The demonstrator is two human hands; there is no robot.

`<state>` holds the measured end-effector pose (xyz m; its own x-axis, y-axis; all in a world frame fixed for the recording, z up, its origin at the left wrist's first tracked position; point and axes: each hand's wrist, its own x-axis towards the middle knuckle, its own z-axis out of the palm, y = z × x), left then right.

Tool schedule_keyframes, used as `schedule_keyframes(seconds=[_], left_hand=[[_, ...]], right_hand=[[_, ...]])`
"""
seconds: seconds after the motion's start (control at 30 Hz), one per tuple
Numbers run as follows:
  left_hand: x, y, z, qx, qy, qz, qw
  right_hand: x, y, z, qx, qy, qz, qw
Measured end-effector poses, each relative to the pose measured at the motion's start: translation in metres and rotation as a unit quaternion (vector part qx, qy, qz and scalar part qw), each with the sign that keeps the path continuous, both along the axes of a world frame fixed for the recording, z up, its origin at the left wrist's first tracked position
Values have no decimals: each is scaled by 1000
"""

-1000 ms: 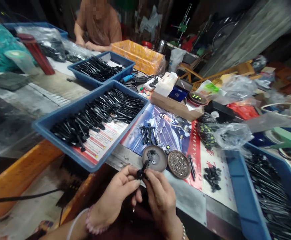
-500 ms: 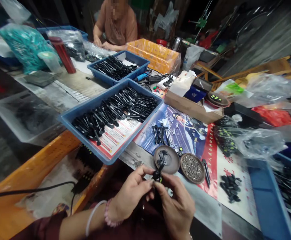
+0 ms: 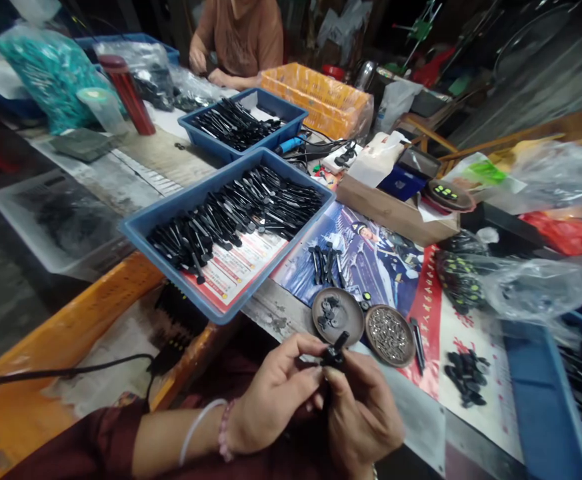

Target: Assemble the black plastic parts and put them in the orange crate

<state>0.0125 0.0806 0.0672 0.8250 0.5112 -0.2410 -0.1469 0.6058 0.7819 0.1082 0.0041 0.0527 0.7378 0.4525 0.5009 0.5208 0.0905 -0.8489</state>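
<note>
At the front edge of the table, my left hand point(image 3: 281, 393) and my right hand point(image 3: 363, 407) meet, their fingertips closed around a small black part point(image 3: 334, 355) with a short stem pointing up. Just beyond are a round dish with thin black pieces point(image 3: 349, 320) and a dish of small metal pieces point(image 3: 389, 335). Several black parts point(image 3: 327, 263) lie on the printed poster point(image 3: 291, 277). A blue tray point(image 3: 228, 313) with many long black parts stands to the left of the dishes.
A second blue tray point(image 3: 293, 127) and an orange crate point(image 3: 315, 100) stand farther back, near a seated person point(image 3: 243, 40). Black pieces point(image 3: 467, 377) form a pile at right, beside a blue bin point(image 3: 541, 393). An orange crate point(image 3: 15, 387) is low at left.
My hands and the black part appear slightly farther right, and the part's stem now tilts more to the right. The whole view has shifted a little.
</note>
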Motion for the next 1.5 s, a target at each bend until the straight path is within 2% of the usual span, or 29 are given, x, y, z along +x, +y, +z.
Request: schedule_keyframes(seconds=[0.17,0.3,0.4,0.57,0.73,0.83,0.97,1.0,1.07,1.2,1.3,1.4,1.5], left_hand=[[3,-1,2,-3,-4,-7,1000],[3,2,3,12,14,-1,1000],[2,5,7,65,17,2,998],[2,6,13,199,8,24,980],[2,3,12,249,20,26,968],[2,5,11,265,20,42,963],[6,9,11,244,24,50,968],[7,10,11,229,27,49,972],[11,9,10,188,30,46,981],[16,7,9,118,34,42,992],[18,9,7,109,35,44,992],[19,12,3,118,27,62,991],[21,12,1,95,38,45,994]], right_hand=[[-1,3,0,9,1,-22,1000],[1,4,1,-14,19,6,1000],[5,2,5,-42,2,22,999],[15,-1,12,-134,-85,20,987],[21,0,9,-184,-172,16,967],[22,4,4,-176,-228,58,956],[31,10,2,-160,-169,186,955],[33,11,3,-166,-145,200,955],[38,12,4,-169,-106,175,964],[38,12,6,-134,-85,69,985],[33,13,4,-160,-106,79,978],[30,14,-1,-171,-83,109,976],[34,14,-4,-171,-50,87,980]])
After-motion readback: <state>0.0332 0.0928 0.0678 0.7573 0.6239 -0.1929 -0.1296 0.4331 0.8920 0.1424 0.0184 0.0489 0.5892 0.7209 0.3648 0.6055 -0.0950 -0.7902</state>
